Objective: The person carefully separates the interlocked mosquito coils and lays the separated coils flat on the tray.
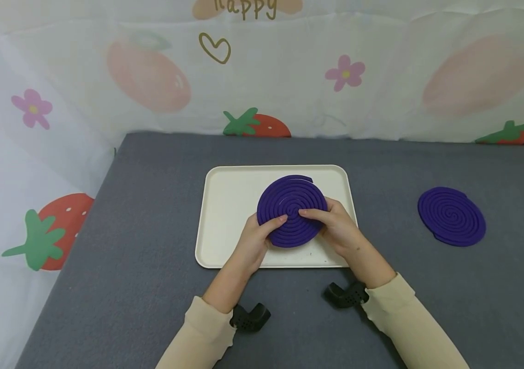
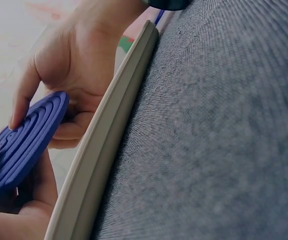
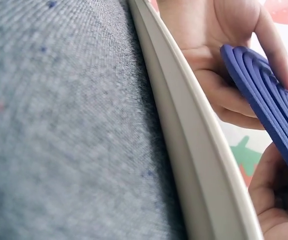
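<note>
A round purple spiral coaster point(image 1: 289, 233) is held up over a cream tray point(image 1: 225, 205), gripped from both sides. On its left edge my left hand point(image 1: 253, 241) pinches it, thumb on the ridged top face and fingers beneath. My right hand point(image 1: 342, 228) grips the right edge the same way, its thumb reaching close to the spiral's centre. In the left wrist view the coaster point(image 2: 29, 142) is tilted, with fingers curled under it. The right wrist view shows the coaster point(image 3: 263, 100) beyond the tray's rim point(image 3: 193, 135); part of it lies outside that frame.
A second purple spiral coaster point(image 1: 452, 216) lies flat on the grey cloth-covered table point(image 1: 395, 174), right of the tray. Behind the table hangs a white cloth point(image 1: 391, 102) printed with strawberries and flowers. Each wrist carries a black device.
</note>
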A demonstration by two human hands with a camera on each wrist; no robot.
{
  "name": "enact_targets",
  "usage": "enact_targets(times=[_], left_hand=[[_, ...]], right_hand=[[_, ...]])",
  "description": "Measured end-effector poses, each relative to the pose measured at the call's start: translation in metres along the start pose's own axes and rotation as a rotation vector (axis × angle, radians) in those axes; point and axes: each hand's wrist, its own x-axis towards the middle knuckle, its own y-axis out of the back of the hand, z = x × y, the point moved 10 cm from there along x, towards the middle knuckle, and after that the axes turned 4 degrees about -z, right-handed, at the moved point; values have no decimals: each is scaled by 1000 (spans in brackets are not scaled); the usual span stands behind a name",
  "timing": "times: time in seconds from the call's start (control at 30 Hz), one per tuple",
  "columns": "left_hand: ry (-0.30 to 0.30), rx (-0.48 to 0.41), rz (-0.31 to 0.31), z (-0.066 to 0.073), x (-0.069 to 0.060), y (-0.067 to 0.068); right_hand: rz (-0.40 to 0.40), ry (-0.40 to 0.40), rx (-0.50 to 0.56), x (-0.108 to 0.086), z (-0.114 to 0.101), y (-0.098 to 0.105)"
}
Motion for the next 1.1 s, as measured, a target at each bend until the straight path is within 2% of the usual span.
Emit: enact_targets(times=[0.17, 0.37, 0.8, 1.1], left_hand=[[10, -46, 30, -1, 1, 3], [20, -54, 41, -2, 1, 4], [15, -43, 20, -3, 2, 2], [27, -38, -2, -4, 2, 0]], right_hand=[[-9, -9, 6, 0, 2, -1], [-32, -18, 17, 0, 3, -3], [-102, -33, -22, -2, 2, -4], [-136, -45, 29, -1, 3, -4]])
